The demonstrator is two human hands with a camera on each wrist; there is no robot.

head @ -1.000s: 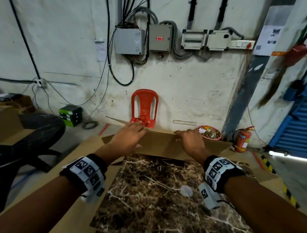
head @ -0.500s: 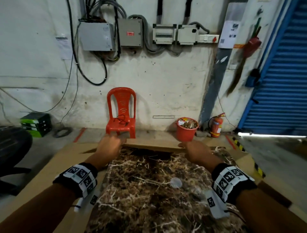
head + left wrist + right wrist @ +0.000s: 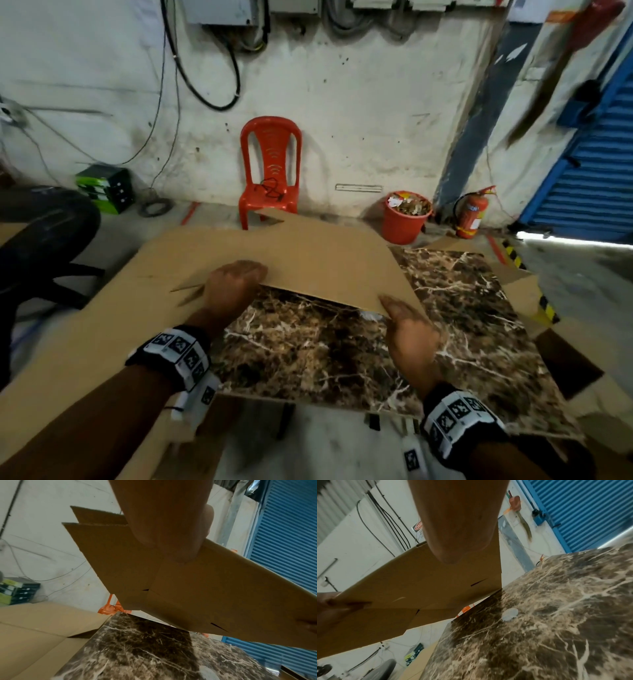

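A dark brown marble tile (image 3: 342, 356) lies flat on an unfolded cardboard box (image 3: 85, 342). A cardboard flap (image 3: 308, 260) slopes from the far side over the tile's far left part, its near edge lifted off the tile. My left hand (image 3: 233, 287) grips that near edge at its left end, fingers curled under it. My right hand (image 3: 407, 329) pinches the edge at its right end. The wrist views show the flap's underside (image 3: 205, 588) (image 3: 419, 581) above the tile (image 3: 137, 649) (image 3: 539, 628), with a thumb against it.
A red plastic chair (image 3: 270, 171), a red bucket of scraps (image 3: 406, 216) and a fire extinguisher (image 3: 471, 214) stand by the far wall. A blue roller shutter (image 3: 589, 178) is at the right. A black seat (image 3: 44, 233) and green boxes (image 3: 104, 188) are at the left.
Both hands have pulled the flap from upright at the tile's far edge toward me, so it now slopes over part of the tile. My view has tilted downward.
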